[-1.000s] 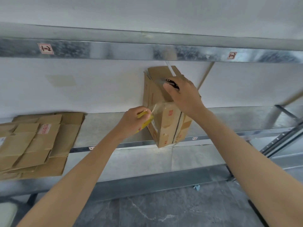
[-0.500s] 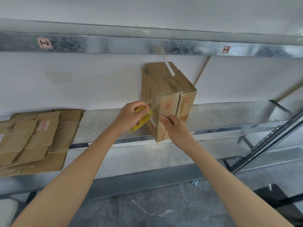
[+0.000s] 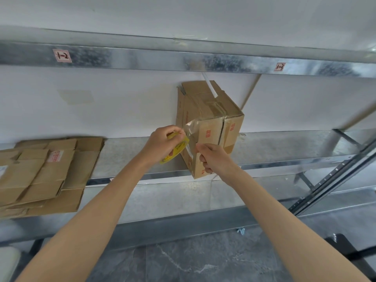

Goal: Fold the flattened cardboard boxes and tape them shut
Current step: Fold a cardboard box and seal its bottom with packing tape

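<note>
Cardboard box folded, top taped, upright on the shelf touching the right fingers, curled on something unclear; left fingers gripping the tape roll, strip seemingly uncut; flat stack well left of them still to fold.

L hand grips yellow tape roll, R hand curled at box front

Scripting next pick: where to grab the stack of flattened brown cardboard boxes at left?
Pinch the flat-lying cardboard stack at its near edge, from the front: it seems to overhang the lip of the grey metal shelf, leaving finger room beneath.
</note>
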Demonstrator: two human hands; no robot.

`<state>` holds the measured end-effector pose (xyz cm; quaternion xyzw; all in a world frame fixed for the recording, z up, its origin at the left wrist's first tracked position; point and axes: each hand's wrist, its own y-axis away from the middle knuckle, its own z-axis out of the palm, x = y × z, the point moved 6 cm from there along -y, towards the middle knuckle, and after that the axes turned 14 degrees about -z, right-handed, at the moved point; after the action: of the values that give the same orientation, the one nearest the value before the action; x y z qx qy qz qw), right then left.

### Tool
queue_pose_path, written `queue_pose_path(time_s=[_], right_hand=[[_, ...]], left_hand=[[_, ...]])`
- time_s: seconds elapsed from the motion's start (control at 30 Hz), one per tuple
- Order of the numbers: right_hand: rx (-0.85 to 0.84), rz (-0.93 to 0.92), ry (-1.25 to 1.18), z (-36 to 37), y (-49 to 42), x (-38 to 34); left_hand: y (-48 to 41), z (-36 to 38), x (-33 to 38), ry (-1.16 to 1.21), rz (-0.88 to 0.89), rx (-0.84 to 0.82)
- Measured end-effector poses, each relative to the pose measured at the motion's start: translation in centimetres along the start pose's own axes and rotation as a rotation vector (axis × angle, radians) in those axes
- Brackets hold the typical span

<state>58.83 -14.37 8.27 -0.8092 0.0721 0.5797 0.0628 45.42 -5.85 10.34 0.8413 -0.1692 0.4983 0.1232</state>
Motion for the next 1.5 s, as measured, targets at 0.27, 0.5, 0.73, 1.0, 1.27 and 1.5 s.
queue_pose_path(time_s=[0.27,0.5,0.73,1.0,1.27,1.5], right_hand=[[-0.008,0.034,-0.077,0.2,0.3,0.2],[-0.035,-0.046,-0.027,0.6,-0.4,-0.8],[-0.031,-0.033,-0.019,0.3,-0.6,-0.6],[0.130,-0.305,0.335,-2.6,1.1,-3.0],[0.285,-0.441,0.778,-5.1,-3.7,-9.4],[0.029,-0.339,0.950,-3.7,-7.9,-8.1]], left_hand=[[-0.1,-0.2,0.1,-0.065,0.000,-0.008],[-0.5,0.0,-0.1,-0.090,-0.005,-0.014],[-0.4,-0.4,0.2,-0.121,0.005,0.019],[-1.0,-0.7,-0.5,-0.117,-0.050,0.059],[-0.7,-0.5,-0.4,-0.298,-0.065,0.204],[-0.8,-1.0,-0.6,-0.297,-0.035,0.236]])
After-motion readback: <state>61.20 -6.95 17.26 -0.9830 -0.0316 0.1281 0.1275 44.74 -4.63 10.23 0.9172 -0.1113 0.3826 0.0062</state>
